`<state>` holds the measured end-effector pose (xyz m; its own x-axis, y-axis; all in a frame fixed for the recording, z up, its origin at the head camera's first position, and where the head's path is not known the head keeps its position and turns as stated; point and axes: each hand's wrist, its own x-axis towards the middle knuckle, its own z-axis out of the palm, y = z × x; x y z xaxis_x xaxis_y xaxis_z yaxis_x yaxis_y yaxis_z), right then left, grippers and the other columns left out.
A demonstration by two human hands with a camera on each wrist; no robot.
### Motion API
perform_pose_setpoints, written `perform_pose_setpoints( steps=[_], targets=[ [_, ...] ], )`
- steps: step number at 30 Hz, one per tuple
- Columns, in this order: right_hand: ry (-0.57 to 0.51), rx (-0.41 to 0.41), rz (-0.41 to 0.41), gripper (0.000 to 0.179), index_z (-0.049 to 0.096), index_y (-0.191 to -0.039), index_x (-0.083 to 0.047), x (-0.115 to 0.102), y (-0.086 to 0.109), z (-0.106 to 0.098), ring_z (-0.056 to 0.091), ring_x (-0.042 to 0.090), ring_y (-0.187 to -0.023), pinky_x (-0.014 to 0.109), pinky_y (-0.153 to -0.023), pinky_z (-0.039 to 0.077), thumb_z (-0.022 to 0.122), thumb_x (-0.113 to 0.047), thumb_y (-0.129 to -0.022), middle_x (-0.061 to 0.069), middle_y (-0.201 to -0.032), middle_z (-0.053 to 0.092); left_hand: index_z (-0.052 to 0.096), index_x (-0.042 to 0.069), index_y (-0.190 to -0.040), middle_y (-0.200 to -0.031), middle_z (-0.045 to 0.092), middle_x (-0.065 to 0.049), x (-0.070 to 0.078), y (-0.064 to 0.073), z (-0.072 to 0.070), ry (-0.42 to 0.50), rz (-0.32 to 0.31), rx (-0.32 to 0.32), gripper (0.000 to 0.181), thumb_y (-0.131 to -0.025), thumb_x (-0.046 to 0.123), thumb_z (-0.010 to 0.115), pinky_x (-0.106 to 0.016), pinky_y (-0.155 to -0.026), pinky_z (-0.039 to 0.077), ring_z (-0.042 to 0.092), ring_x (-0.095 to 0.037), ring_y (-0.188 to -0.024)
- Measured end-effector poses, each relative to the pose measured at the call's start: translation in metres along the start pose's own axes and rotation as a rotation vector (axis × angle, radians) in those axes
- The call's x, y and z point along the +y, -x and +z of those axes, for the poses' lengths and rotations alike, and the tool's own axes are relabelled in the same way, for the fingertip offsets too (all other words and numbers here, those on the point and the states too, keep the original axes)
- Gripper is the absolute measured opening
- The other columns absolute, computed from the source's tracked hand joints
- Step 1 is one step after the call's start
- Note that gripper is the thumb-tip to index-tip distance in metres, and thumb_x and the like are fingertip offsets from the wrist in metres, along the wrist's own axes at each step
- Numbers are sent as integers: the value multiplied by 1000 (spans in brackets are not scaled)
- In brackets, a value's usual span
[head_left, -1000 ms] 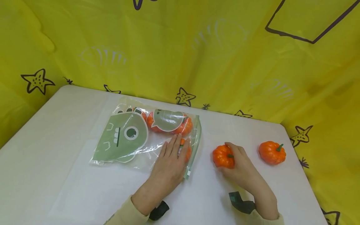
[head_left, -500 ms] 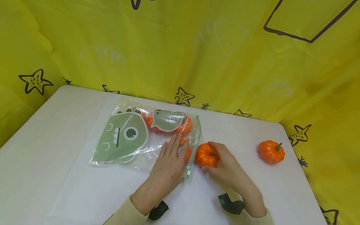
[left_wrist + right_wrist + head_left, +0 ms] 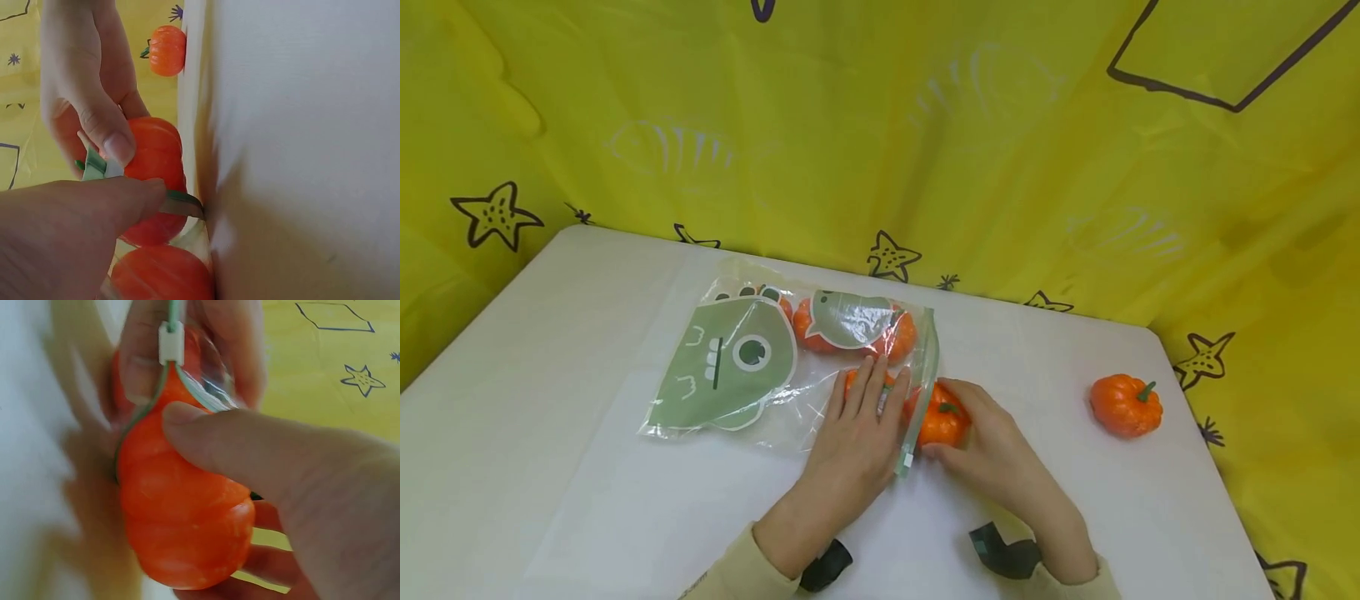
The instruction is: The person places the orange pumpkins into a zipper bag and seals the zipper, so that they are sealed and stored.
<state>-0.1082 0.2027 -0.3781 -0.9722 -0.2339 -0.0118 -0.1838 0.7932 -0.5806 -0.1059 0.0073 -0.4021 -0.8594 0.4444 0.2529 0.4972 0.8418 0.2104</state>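
Note:
A clear zip bag [image 3: 778,417] with green monster prints lies on the white table, several orange toy pumpkins inside it. My left hand [image 3: 853,437] lies over the bag beside its mouth, fingers on top and thumb at the green zip edge [image 3: 181,200]. One bagged pumpkin [image 3: 162,275] sits beneath this hand. My right hand [image 3: 992,442] grips another toy pumpkin [image 3: 184,500], thumb on one side and fingers round the other. That pumpkin is partly inside the parted mouth. A white zip slider [image 3: 170,344] is at the near end of the mouth.
One more orange toy pumpkin [image 3: 1125,406] stands on the table [image 3: 1052,342] at the right. A yellow curtain [image 3: 820,125] with starfish drawings hangs along the table's back and sides. Dark wrist-worn devices [image 3: 1006,552] show below the hands.
My right hand has carried its pumpkin leftward over the table, from beside the bag into the bag's mouth. The left hand has stayed nearly in place on the bag.

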Motion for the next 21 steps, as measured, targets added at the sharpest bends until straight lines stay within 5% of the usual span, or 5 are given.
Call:
perform_pose_setpoints(
  steps=[6, 14, 21],
  targets=[
    [-91, 48, -9, 75, 47, -141, -5, -1, -1, 5, 55, 32, -129, 50, -103, 48, 85, -18, -78, 12, -142, 53, 32, 8, -153, -159, 31, -20, 3, 0, 1, -50, 15, 24, 75, -92, 29, 68, -59, -120, 24, 26, -39, -150],
    [-384, -127, -44, 67, 41, -147, -7, 13, -2, 5, 43, 32, -142, 39, -109, 40, 70, -2, -86, 12, -153, 43, 30, 9, -155, -163, 24, -17, 3, -1, -1, -50, 6, -47, 84, -87, 30, 74, -59, -122, 19, 17, -38, -153],
    [-440, -116, -37, 57, 43, -143, -9, 24, -3, 2, 44, 31, -141, 38, -110, 40, 67, -5, -91, 11, -151, 46, 28, 9, -156, -163, 23, -17, 3, 0, 0, -56, -4, -67, 83, -88, 29, 72, -58, -122, 18, 17, -38, -153]
  ],
)
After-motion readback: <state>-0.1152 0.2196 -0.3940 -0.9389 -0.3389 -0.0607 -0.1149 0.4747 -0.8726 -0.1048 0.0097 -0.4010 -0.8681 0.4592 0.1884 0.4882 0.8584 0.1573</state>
